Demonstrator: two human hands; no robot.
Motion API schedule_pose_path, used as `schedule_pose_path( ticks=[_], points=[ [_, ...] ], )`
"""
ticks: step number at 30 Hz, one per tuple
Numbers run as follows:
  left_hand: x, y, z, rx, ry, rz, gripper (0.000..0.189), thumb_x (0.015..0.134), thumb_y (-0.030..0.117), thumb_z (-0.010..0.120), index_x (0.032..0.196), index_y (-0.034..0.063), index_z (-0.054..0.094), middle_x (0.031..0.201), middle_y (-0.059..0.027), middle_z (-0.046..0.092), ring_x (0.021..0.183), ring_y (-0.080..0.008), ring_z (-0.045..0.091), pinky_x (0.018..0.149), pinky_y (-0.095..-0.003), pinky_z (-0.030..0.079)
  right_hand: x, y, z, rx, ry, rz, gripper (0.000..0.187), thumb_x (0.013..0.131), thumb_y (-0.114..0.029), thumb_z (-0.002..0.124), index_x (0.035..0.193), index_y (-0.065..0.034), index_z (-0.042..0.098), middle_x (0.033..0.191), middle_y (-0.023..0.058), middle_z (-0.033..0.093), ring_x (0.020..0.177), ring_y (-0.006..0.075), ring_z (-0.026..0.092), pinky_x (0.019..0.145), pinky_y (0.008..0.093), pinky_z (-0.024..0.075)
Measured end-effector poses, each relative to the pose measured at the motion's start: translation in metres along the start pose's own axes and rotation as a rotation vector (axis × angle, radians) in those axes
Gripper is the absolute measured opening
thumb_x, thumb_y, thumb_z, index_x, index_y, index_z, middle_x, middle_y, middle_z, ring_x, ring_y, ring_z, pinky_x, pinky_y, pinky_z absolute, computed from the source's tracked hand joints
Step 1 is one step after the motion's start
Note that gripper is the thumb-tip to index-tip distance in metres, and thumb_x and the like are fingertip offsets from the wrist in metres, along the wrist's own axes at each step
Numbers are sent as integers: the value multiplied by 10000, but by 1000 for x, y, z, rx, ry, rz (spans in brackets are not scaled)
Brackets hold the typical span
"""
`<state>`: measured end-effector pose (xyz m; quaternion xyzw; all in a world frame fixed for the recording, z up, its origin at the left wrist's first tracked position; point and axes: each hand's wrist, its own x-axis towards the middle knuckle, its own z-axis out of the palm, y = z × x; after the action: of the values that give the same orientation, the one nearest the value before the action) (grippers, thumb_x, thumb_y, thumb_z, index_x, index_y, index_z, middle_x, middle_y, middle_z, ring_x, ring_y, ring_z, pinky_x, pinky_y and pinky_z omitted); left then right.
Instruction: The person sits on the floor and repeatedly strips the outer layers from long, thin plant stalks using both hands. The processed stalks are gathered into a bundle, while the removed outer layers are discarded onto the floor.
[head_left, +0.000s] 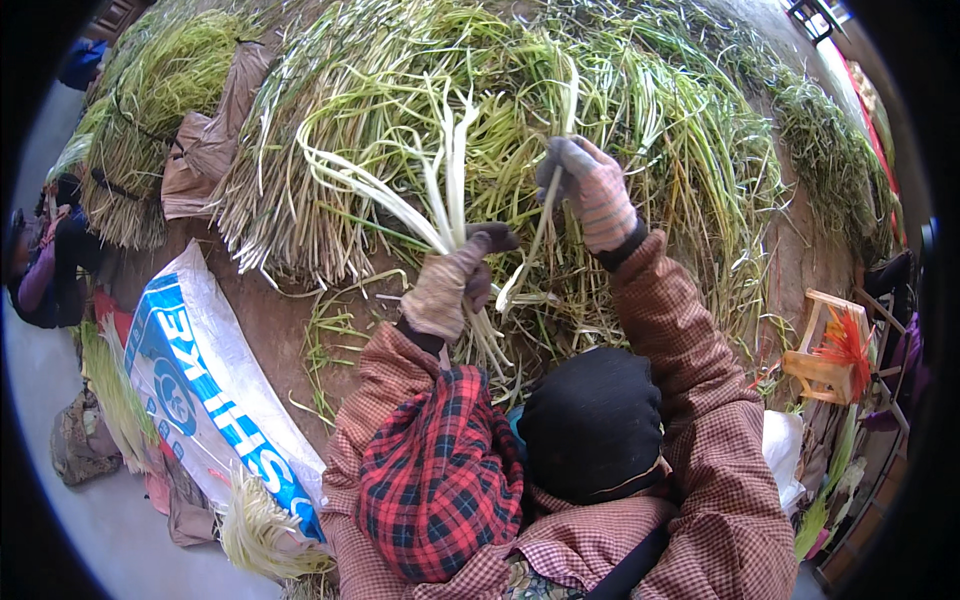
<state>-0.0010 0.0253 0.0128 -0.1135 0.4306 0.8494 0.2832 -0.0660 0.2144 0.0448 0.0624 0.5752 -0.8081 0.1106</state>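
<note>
My left hand (454, 285), in a soiled knit glove, is closed around a small bunch of pale leafy stalks (405, 199). Their white ends hang below the fist, and the leaves fan out above it. My right hand (589, 191), in a striped grey and pink glove, grips a single leafy stalk (547, 217) by its middle. That stalk slants down towards my left hand, its lower end apart from the bunch. Beneath both hands spreads a large heap of long green and yellowish stalks (675, 157).
A white woven sack (232, 367) with blue print lies at left, beside a pale tied bundle (262, 525). Brown cloth (217, 142) lies over bundled stalks. At right stands a small wooden stool (821, 360) with red strips (844, 345) on it. Another person (49, 262) sits far left.
</note>
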Motion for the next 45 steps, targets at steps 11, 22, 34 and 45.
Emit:
schedule_pose_path(
  ticks=[11, 22, 34, 45],
  points=[
    [-2, -2, -3, 4, 76, -38, 272, 853, 272, 549, 1019, 59, 524, 689, 32, 516, 415, -42, 361, 370, -195, 304, 33, 40, 11, -98, -267, 113, 226, 874, -261, 491, 964, -59, 540, 776, 23, 594, 648, 103, 560, 573, 210, 453],
    [8, -1, -33, -371, 104, 81, 241, 863, 223, 529, 1018, 40, 515, 773, -33, 551, 409, -58, 302, 345, -199, 282, -73, 76, -17, -341, -634, 706, 244, 838, -264, 571, 978, -65, 566, 794, -42, 562, 704, 37, 496, 628, 198, 412],
    [13, 5, -47, -465, 375, 199, 168, 875, 205, 508, 947, 54, 531, 719, -39, 552, 352, -68, 264, 314, -216, 228, -135, 48, -73, 45, -11, 511, 165, 839, -231, 530, 811, -70, 512, 626, -19, 460, 475, 74, 409, 451, 208, 370],
    [5, 17, -53, -494, 353, 213, 162, 859, 211, 543, 948, 76, 542, 735, -19, 545, 379, -60, 268, 342, -205, 231, -163, 25, -145, -226, -96, 247, 167, 875, -236, 482, 888, -89, 560, 604, -16, 521, 471, 96, 481, 523, 268, 471]
  ],
)
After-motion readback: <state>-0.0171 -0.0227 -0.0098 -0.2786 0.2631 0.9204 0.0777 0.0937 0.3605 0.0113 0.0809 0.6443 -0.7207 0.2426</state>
